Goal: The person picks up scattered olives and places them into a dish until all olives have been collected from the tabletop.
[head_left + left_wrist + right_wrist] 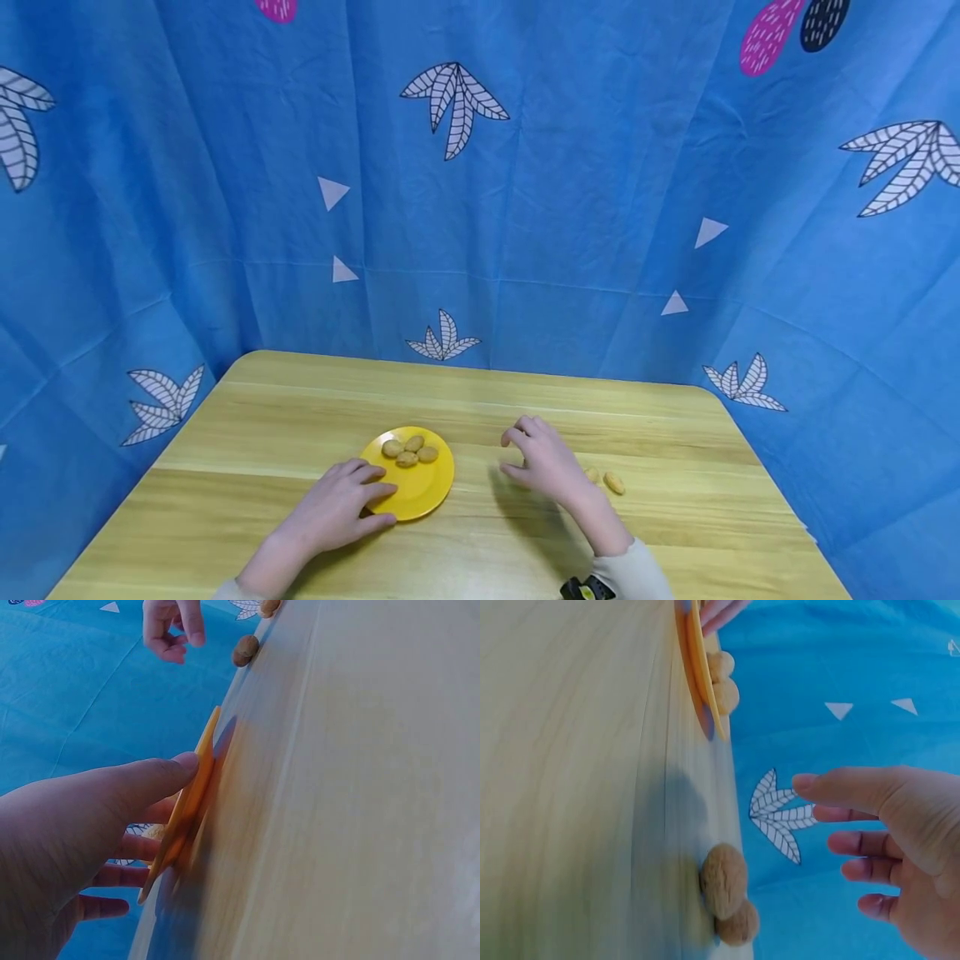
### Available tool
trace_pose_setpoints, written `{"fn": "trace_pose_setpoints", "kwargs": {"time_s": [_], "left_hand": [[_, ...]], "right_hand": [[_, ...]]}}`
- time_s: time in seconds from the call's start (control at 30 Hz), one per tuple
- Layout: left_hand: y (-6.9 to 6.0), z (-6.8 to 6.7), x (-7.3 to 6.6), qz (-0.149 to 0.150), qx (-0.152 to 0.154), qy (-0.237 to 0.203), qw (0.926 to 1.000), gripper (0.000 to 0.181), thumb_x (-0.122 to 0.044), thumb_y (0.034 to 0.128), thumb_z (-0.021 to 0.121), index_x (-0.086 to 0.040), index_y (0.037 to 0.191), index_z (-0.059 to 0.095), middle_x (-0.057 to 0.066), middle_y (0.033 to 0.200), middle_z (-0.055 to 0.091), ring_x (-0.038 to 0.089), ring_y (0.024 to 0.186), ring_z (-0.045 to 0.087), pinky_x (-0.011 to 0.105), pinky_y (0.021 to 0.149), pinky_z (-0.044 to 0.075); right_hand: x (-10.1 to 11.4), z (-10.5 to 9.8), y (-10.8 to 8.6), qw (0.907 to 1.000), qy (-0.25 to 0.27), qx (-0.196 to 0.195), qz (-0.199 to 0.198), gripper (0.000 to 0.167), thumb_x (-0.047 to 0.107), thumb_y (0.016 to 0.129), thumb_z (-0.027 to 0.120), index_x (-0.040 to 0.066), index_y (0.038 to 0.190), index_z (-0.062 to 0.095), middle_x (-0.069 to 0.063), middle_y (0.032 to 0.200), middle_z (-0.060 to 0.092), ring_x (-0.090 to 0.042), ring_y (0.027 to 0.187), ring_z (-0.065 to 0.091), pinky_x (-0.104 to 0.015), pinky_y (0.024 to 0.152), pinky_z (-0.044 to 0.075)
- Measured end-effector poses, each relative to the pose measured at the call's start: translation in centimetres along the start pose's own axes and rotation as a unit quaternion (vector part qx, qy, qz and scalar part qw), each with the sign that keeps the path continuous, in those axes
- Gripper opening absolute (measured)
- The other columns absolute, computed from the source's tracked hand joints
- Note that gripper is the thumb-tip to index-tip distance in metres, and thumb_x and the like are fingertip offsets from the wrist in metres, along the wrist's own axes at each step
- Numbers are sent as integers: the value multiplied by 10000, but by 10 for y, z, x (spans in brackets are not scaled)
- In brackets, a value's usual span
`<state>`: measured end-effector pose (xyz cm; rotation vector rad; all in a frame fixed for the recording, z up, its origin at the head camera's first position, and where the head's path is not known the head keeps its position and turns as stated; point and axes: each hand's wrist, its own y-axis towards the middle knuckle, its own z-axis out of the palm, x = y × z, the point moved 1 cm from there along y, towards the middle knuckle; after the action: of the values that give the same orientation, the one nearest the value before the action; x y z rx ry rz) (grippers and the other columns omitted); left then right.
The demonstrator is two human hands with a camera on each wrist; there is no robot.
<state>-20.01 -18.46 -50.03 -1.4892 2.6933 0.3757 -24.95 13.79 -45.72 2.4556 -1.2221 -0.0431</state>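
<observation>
A round yellow plate [423, 492] lies on the wooden table, with several walnuts [407, 458] grouped toward its far side. My left hand [341, 508] is at the plate's left rim, its index finger reaching over the edge. In the left wrist view the thumb [176, 771] touches the rim of the plate [184, 814], and the other fingers extend loosely beside it. My right hand [551, 467] hovers over the table right of the plate, fingers loosely bent and holding nothing. Two walnuts [724, 881] lie on the table near it, one partly hidden by the wrist in the head view.
The light wooden table [300, 400] has rounded far corners. A blue patterned curtain [570, 208] hangs behind it and on both sides. A dark band [588, 588] sits on the right sleeve.
</observation>
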Motion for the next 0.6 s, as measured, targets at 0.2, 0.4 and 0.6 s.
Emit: {"fn": "trace_pose_setpoints", "kwargs": {"time_s": [0.2, 0.4, 0.6], "left_hand": [[0, 0, 0, 58, -33, 8, 10000, 411, -513, 856, 675, -225, 1145, 728, 60, 1237, 662, 256, 1154, 563, 491, 1015, 440], [-1, 1, 1, 77, -20, -14, 10000, 412, -512, 859, 672, -222, 1146, 729, 62, 1238, 663, 261, 1157, 564, 494, 1016, 439], [-1, 1, 1, 65, -38, -29, 10000, 411, -509, 857, 676, -222, 1146, 729, 62, 1242, 660, 260, 1160, 562, 495, 1018, 439]], "right_hand": [[-5, -2, -11, 9998, 104, 103, 118, 270, 233, 777, 811, 111, 973, 671, -11, 963, 583, -180, 891, 509, -387, 797, 460], [-12, 3, -19, 9997, -19, 174, 196, 265, 248, 748, 818, 129, 937, 674, 2, 912, 576, -143, 847, 481, -361, 756, 446], [-17, 7, -24, 9996, -119, 186, 190, 235, 261, 746, 820, 139, 872, 664, 54, 836, 516, -113, 799, 442, -318, 713, 411]]}}
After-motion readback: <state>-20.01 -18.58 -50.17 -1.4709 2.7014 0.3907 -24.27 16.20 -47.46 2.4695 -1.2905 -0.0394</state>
